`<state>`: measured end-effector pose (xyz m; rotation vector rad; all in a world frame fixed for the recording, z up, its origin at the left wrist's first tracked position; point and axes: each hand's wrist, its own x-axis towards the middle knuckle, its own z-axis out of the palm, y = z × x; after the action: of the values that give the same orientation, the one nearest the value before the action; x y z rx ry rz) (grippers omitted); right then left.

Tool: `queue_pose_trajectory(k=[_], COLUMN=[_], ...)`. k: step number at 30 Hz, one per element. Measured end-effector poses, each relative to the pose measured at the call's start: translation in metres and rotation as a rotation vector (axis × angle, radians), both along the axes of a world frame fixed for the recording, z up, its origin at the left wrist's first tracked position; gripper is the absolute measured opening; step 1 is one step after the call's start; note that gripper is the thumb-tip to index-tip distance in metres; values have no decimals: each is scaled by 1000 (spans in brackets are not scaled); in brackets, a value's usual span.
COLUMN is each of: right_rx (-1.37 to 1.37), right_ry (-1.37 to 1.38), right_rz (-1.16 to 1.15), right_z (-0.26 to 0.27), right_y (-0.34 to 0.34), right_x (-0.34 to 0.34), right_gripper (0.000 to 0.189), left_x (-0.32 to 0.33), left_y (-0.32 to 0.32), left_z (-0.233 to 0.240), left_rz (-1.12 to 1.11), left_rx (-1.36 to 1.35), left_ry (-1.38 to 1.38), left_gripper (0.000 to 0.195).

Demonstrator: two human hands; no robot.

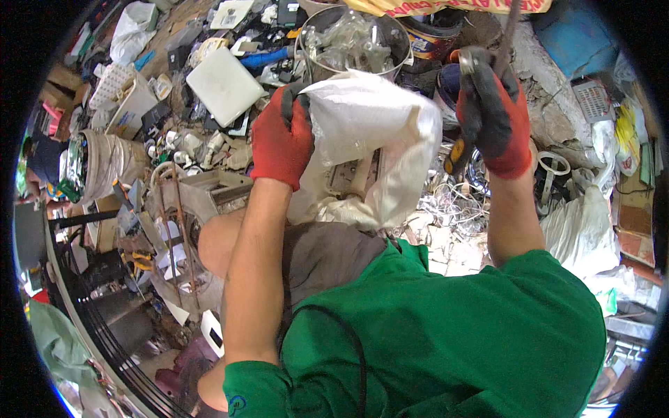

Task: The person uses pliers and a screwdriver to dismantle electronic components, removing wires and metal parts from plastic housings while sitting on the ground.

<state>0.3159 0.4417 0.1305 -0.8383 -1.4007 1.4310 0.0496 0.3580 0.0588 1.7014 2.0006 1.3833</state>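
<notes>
My left hand (pixel 284 137), in a red glove with dark-coated fingers, pinches the rim of a white woven plastic sack (pixel 360 117). The sack's mouth gapes towards me, and a flat piece with a metal frame (pixel 345 175) shows inside it. To the right of the sack, my right hand (pixel 494 112), gloved alike, is raised and closed around a hand tool (pixel 454 157). Its black and yellow handle end hangs below the fingers; blur hides what kind of tool it is. A dark rod (pixel 511 36) appears just above this hand; whether I hold it is unclear.
Beyond the sack stands a metal bucket (pixel 353 44) of clear plastic scraps. A white plastic cover (pixel 226 86) lies among mixed scrap at left, near a wrapped bucket (pixel 112 159). Tangled wires (pixel 460 201) lie at right, beside broken concrete (pixel 559 99).
</notes>
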Motion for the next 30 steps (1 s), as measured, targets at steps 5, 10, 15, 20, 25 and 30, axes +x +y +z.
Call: queue_pose_trajectory(k=[5,10,15,20,25,30], right_rx=[-303,437,474,538,184,326], right_ry=[-350,-727,-691,-754,-781,-360], right_rz=[535,307,60,-105,84,115], right_z=[-9,-55,-58,-63,-111,-84], right_y=[-62,-61,-51,-61,-31,-18], right_x=[-24,-41,-22,-14,16,-14], right_gripper=[37,46,43,61,53,40], left_x=[-10,-12,-9,-14,22,4], left_y=[-4,-6,-9,-17,-30,-77], left_z=[-17,4,20,11,-9,-40], left_rz=[-10,-49,-42,44,-58,56], left_rx=[-32,19,-42,-54,47,-237], left_ry=[-68,-102,-124,-37,-114,58], left_gripper=[23,23,23,35,33,46])
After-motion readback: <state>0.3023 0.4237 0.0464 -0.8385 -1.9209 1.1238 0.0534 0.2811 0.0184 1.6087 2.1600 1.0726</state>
